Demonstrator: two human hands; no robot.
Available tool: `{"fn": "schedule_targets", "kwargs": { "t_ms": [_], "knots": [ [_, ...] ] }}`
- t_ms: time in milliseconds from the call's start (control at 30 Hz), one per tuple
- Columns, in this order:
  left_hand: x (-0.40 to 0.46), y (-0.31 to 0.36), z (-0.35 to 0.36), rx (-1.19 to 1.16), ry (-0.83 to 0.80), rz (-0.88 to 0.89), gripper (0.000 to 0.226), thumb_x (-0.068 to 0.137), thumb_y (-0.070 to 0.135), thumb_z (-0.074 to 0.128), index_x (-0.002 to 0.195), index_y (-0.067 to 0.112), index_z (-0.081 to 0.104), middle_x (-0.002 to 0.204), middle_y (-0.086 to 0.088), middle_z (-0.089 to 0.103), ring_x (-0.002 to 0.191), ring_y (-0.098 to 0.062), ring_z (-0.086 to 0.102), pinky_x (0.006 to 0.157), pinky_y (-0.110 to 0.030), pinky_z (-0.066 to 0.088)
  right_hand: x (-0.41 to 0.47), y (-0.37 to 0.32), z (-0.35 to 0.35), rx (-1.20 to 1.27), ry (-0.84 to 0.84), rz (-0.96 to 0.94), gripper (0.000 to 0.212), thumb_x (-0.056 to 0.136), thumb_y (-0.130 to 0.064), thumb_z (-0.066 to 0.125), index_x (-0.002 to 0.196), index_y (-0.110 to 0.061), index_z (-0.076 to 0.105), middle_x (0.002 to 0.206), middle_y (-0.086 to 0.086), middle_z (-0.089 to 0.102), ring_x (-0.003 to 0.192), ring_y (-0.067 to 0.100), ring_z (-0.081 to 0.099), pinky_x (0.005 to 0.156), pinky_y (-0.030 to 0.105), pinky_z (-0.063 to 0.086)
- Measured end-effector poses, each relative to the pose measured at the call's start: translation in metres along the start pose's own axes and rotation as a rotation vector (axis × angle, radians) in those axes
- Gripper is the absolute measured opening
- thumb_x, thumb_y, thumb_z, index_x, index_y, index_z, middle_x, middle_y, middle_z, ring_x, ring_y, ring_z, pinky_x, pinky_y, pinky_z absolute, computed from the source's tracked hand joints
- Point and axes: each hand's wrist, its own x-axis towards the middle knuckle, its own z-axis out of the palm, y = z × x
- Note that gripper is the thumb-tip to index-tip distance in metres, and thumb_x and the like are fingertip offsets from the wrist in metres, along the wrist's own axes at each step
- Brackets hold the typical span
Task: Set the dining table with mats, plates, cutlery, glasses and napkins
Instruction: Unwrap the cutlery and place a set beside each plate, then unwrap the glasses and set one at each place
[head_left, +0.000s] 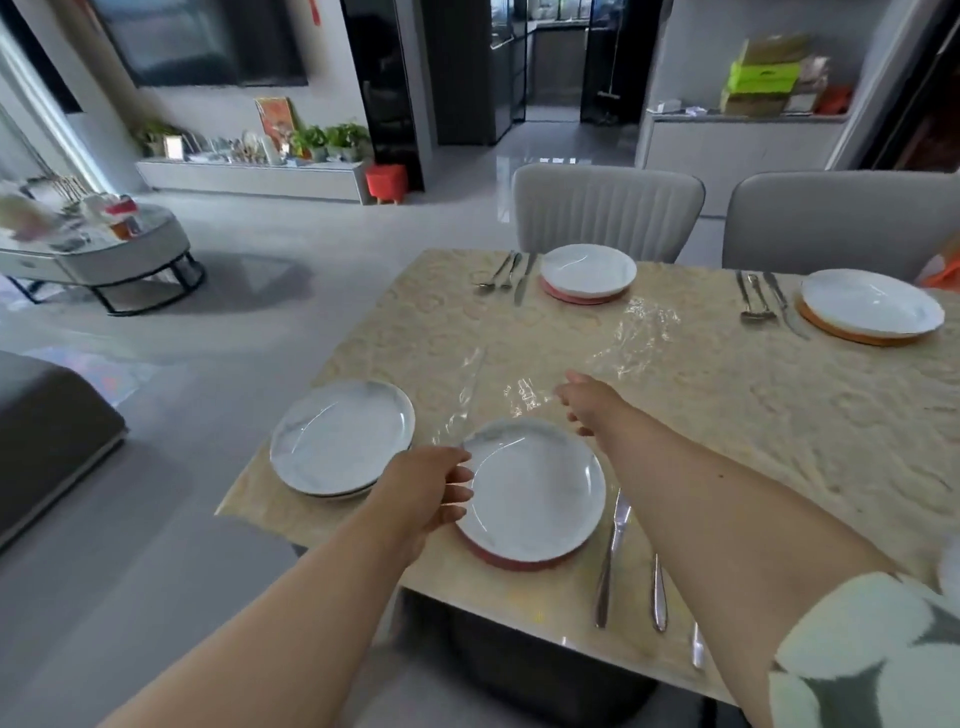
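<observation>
Both of my bare forearms reach out over the near edge of the table (779, 405). My left hand (423, 493) has its fingers loosely curled against the left rim of the near plate (535, 491), touching it; I cannot tell whether they pinch it. My right hand (587, 402) hovers just past the plate's far rim, fingers relaxed and spread, holding nothing. That plate sits on a red mat (511, 564). Just to its right lie a knife (613, 558) and 2 more pieces of cutlery. To its left is a stack of marbled plates (340, 439). Across the table, 2 white plates (588, 271) sit on mats with cutlery beside each.
</observation>
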Motion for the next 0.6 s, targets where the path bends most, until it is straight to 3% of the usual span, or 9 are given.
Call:
{"fn": "schedule_targets", "kwargs": {
  "t_ms": [33, 100, 167, 233, 333, 433, 600],
  "knots": [
    [0.004, 0.001, -0.006, -0.002, 0.002, -0.009, 0.014, 0.092, 0.015, 0.057, 0.099, 0.004, 0.065, 0.075, -0.006, 0.057, 0.057, -0.015, 0.051, 0.054, -0.025, 0.044, 0.002, -0.002, 0.005, -0.092, 0.026, -0.024, 0.051, 0.095, -0.023, 0.048, 0.145, -0.017, 0.039, 0.117, 0.004, 0.049, 0.097, 0.017, 0.041, 0.079, 0.028, 0.037],
    [0.010, 0.003, -0.017, -0.013, 0.005, -0.028, 0.016, 0.092, 0.016, 0.058, 0.101, 0.004, 0.065, 0.076, -0.005, 0.058, 0.057, -0.014, 0.053, 0.052, -0.024, 0.046, -0.006, -0.010, 0.019, -0.183, 0.067, -0.073, 0.040, 0.095, -0.022, 0.047, 0.132, -0.008, 0.053, 0.121, 0.011, 0.055, 0.096, 0.017, 0.042, 0.084, 0.029, 0.035],
    [0.013, 0.004, -0.027, -0.039, 0.007, -0.036, 0.016, 0.093, 0.016, 0.058, 0.102, 0.005, 0.064, 0.075, -0.005, 0.057, 0.056, -0.014, 0.053, 0.050, -0.024, 0.046, -0.023, -0.020, 0.037, -0.164, 0.070, -0.103, 0.019, 0.092, -0.017, 0.048, 0.095, -0.008, 0.064, 0.099, 0.011, 0.061, 0.083, 0.021, 0.049, 0.077, 0.031, 0.039],
    [0.013, 0.006, -0.037, -0.068, 0.031, -0.040, 0.016, 0.093, 0.017, 0.058, 0.102, 0.005, 0.063, 0.076, -0.005, 0.058, 0.057, -0.014, 0.053, 0.050, -0.024, 0.046, -0.041, -0.031, 0.059, -0.081, 0.006, -0.111, 0.014, 0.091, -0.015, 0.050, 0.081, -0.012, 0.060, 0.080, 0.006, 0.063, 0.067, 0.019, 0.053, 0.066, 0.031, 0.042],
    [0.010, 0.012, -0.060, -0.128, 0.092, -0.029, 0.013, 0.095, 0.019, 0.057, 0.097, 0.008, 0.063, 0.074, -0.003, 0.058, 0.056, -0.013, 0.052, 0.050, -0.024, 0.046, -0.066, -0.058, 0.097, -0.062, -0.162, -0.152, 0.011, 0.092, -0.014, 0.053, 0.091, -0.007, 0.061, 0.071, 0.004, 0.062, 0.058, 0.015, 0.053, 0.056, 0.025, 0.040],
    [0.005, 0.016, -0.088, -0.181, 0.160, -0.026, 0.012, 0.096, 0.019, 0.056, 0.094, 0.010, 0.063, 0.071, -0.002, 0.058, 0.052, -0.012, 0.052, 0.047, -0.023, 0.045, -0.089, -0.087, 0.133, -0.061, -0.282, -0.228, 0.010, 0.093, -0.016, 0.055, 0.085, -0.010, 0.058, 0.071, 0.005, 0.062, 0.058, 0.014, 0.053, 0.054, 0.022, 0.040],
    [0.000, 0.029, -0.151, -0.209, 0.245, 0.004, 0.012, 0.096, 0.017, 0.053, 0.088, 0.011, 0.059, 0.068, -0.002, 0.054, 0.053, -0.012, 0.049, 0.048, -0.022, 0.041, -0.108, -0.131, 0.189, -0.061, -0.348, -0.280, 0.011, 0.094, -0.017, 0.055, 0.094, -0.009, 0.062, 0.071, 0.004, 0.063, 0.059, 0.014, 0.055, 0.056, 0.023, 0.042]
  ]
}}
